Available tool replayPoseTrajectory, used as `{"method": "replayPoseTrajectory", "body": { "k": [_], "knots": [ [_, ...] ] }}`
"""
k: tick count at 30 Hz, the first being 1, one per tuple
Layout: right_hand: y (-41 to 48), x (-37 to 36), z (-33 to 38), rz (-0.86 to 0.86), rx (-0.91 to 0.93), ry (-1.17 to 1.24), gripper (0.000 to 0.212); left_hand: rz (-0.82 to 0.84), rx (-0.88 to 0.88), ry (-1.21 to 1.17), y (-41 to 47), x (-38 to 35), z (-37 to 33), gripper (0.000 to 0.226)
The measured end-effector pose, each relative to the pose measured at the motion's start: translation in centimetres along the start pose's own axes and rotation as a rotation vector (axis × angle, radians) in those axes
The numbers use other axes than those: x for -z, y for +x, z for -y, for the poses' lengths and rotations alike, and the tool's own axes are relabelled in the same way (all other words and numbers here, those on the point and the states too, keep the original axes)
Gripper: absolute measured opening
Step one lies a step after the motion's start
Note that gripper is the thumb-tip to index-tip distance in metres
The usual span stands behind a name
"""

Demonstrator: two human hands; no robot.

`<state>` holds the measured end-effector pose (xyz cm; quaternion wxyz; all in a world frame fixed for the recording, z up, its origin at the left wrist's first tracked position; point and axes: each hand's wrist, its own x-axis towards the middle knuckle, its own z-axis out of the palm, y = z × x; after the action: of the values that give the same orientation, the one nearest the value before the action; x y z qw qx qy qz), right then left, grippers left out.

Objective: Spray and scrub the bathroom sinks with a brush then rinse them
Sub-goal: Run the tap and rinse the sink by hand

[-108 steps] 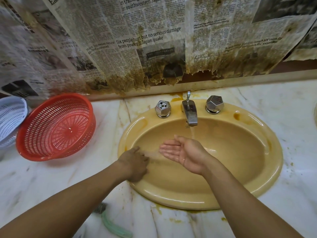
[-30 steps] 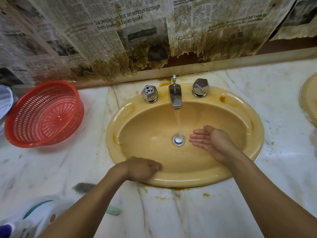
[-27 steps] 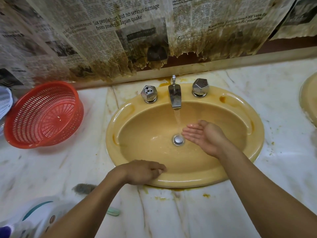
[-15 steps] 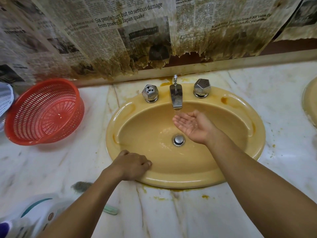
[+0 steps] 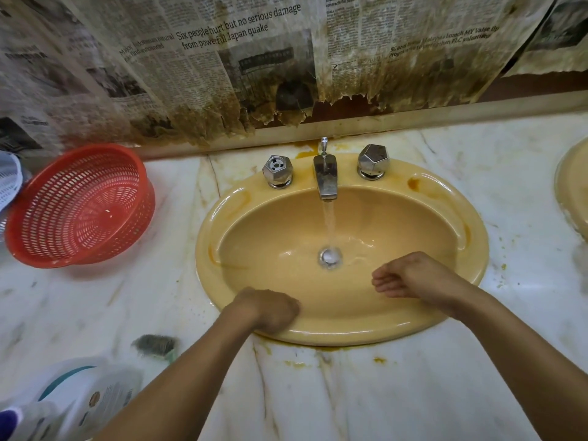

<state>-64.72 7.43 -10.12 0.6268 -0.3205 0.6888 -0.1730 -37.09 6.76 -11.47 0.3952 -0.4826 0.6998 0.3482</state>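
Spray bottle point(image 5: 79, 399): we are leaving it lying, blurred, at the near left of the surface point(image 5: 318, 393), with the brush point(image 5: 155, 344) just beyond it. Neither is in our hands.
Left hand point(image 5: 269, 308): we are pressing it on the near rim of the sink point(image 5: 474, 246), fingers curled under, nothing showing in them. Rubbing along the wet rim looks the best use for it.
Right hand point(image 5: 410, 275): we are holding it loosely cupped and empty over the near right of the basin, beside the drain point(image 5: 330, 257). Catching the stream and throwing it at the walls should be carrying residue down.
Tap point(image 5: 325, 176): it is pouring straight onto the drain, so the sides are probably getting rinsed only where we are splashing.
Stain point(image 5: 413, 183): it is sitting orange on the far rim, right of the tap, and is needing water too.
Second sink point(image 5: 572, 192): it is showing only partly at the far right edge.
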Motion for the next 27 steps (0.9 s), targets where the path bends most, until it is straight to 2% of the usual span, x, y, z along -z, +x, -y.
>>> {"method": "replayPoseTrajectory", "body": {
  "k": [1,3,6,8,10,12,14,19,22,23,25,27],
  "knots": [
    [-0.1,0.2,-0.3,-0.011,0.004,0.024,0.024,-0.031,0.051,0.069,0.3,-0.1,0.8,0.057],
    [-0.2,0.4,-0.8,-0.024,0.029,0.084,0.023,-0.011,-0.007,0.077,0.0,0.2,0.7,0.056],
    [-0.1,0.1,-1.2,-0.013,0.050,0.162,0.024,0.092,-0.164,-0.226,-1.2,0.8,-0.9,0.048],
    [0.1,0.1,-1.3,-0.007,0.065,0.184,0.026,0.123,-0.164,-0.291,-1.7,1.1,-1.0,0.050],
    [0.0,0.2,-1.4,0.004,0.079,0.193,0.028,0.113,-0.081,-0.225,-2.0,1.4,-0.2,0.052],
    [0.0,0.4,-1.4,0.011,0.090,0.204,0.029,0.054,0.011,-0.059,-2.1,1.6,0.6,0.048],
    [-0.1,0.7,-1.5,0.018,0.099,0.222,0.029,0.000,0.015,-0.019,-2.3,1.5,0.7,0.049],
    [-0.1,0.5,-1.9,0.020,0.117,0.224,0.028,0.063,-0.168,-0.388,-3.6,3.0,0.3,0.034],
    [0.1,0.4,-1.9,0.014,0.119,0.198,0.026,-0.156,-0.167,-0.515,-2.9,3.7,-0.2,0.030],
    [0.2,0.4,-1.9,0.008,0.123,0.185,0.026,-0.260,-0.178,-0.637,-2.2,3.8,-0.4,0.029],
    [0.2,0.3,-2.1,-0.015,0.141,0.138,0.025,-0.402,-0.190,-1.027,-0.7,4.2,-0.9,0.026],
    [0.3,0.1,-2.4,-0.037,0.166,0.066,0.025,-0.425,-0.201,-1.443,0.9,5.2,-1.7,0.026]
  ]
}}
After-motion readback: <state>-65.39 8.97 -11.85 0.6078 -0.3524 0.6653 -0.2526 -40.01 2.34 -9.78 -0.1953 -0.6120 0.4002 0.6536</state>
